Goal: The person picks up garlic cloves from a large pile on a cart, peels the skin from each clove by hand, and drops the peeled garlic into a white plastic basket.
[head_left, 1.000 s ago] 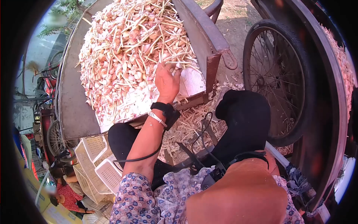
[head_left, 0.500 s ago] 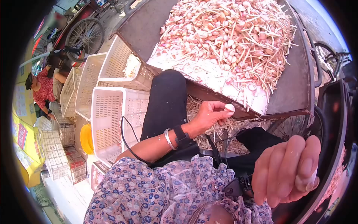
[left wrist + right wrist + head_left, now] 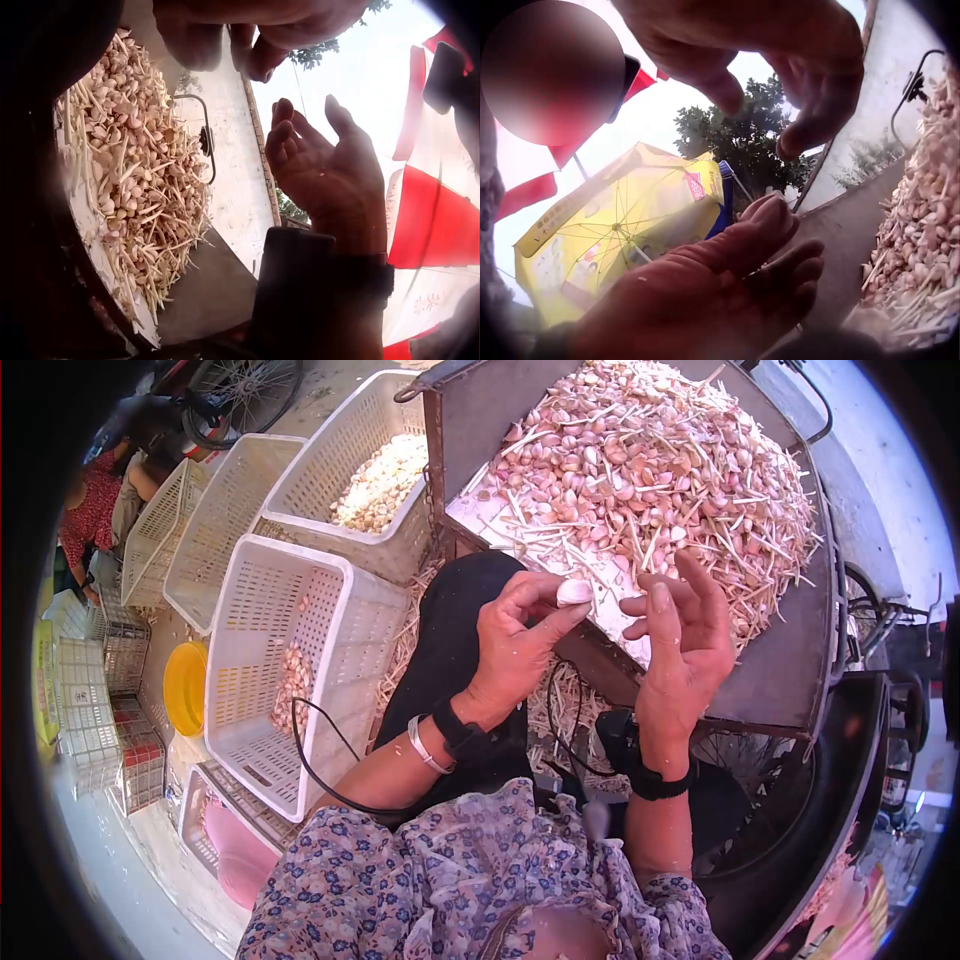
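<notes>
A pale garlic clove [image 3: 574, 592] is pinched between the thumb and fingertips of my left hand [image 3: 508, 645], above the near edge of the metal tray [image 3: 765, 685]. Facing it, a short gap away, my right hand [image 3: 680, 650] is raised with its fingers apart and slightly bent, holding nothing. Behind both hands, a large heap of garlic cloves and cut stems [image 3: 650, 470] fills much of the tray. The left wrist view shows my right hand [image 3: 330, 176] empty, palm turned up. In the right wrist view, my left hand [image 3: 705, 285] is below my right hand [image 3: 757, 60].
White plastic crates [image 3: 342, 660] stand left of my leg, one with peeled-looking pale cloves [image 3: 382, 482], another with a few pinkish ones. A yellow bowl [image 3: 186, 688] lies farther left. Cut stems litter the ground [image 3: 560, 705]. A person in red sits at the far left.
My left hand left the heap, and a clove then showed in its fingers. My right hand has moved from close to the camera to beside the left. The head view has swung toward the crates.
</notes>
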`<state>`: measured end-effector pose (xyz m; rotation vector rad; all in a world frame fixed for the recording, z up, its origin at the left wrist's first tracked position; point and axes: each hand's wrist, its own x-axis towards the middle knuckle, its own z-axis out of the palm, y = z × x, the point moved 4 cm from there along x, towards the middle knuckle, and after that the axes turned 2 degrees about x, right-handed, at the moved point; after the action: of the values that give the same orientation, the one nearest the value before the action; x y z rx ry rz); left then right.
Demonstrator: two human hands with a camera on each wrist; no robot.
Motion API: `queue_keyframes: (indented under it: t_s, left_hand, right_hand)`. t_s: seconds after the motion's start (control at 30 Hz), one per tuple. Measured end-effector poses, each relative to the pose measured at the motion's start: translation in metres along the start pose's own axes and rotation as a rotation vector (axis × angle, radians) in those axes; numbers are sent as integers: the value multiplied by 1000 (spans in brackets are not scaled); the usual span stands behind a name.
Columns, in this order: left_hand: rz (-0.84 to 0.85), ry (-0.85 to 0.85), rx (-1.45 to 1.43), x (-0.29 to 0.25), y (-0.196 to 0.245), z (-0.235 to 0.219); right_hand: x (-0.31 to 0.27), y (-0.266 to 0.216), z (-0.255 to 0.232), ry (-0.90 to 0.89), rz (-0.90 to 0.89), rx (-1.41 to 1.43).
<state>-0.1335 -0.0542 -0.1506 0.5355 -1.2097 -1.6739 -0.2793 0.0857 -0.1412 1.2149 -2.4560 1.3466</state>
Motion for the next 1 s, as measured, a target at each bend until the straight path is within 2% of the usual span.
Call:
queue_keyframes:
  t_s: [0.03, 0.07, 0.13, 0.23, 0.37, 0.47, 0.5, 0.53, 0.6, 0.67, 0.73, 0.77, 0.83, 0.87, 0.9, 1.0]
  left_hand:
    - [82, -37, 97, 1, 9, 2]
    - [100, -69, 74, -1, 16, 9]
    - [113, -193, 250, -7, 22, 22]
    - [70, -340, 338, -18, 25, 44]
    - [-32, -537, 123, -31, 43, 72]
    - [-337, -657, -133, -33, 53, 86]
    - [-352, -673, -150, -35, 49, 89]
    - [-294, -715, -152, -38, 53, 96]
    - [-184, -802, -166, -50, 66, 113]
    - [-71, -894, -239, -69, 107, 130]
    - [239, -996, -60, -88, 142, 139]
    - [337, -1038, -39, -98, 157, 142]
    - [396, -1086, -76, -117, 178, 144]
    - [405, -1096, -101, -126, 185, 145]
    - [404, -1090, -121, -133, 190, 145]
    - [383, -1051, -182, -148, 200, 143]
  right_hand:
    - [-6, 16, 0, -22, 11, -52]
    - [-12, 26, 3, -47, 13, -79]
    - [-26, 38, 6, -70, 17, -110]
    - [-31, 48, 2, -57, 30, -84]
    - [-33, 55, -16, -6, 103, 68]
    - [-33, 44, -40, 50, 190, 334]
    - [-33, 33, -51, 67, 204, 447]
    - [-32, 19, -63, 85, 195, 558]
    - [-35, -19, -97, 130, 100, 752]
    - [-41, -60, -135, 196, -116, 879]
    - [-51, -103, -171, 286, -469, 928]
    - [-59, -120, -185, 328, -659, 925]
    - [-77, -147, -203, 374, -973, 940]
    - [-85, -155, -205, 395, -1006, 988]
    - [-94, -161, -208, 404, -927, 1053]
    - [-101, -164, -198, 492, -847, 1226]
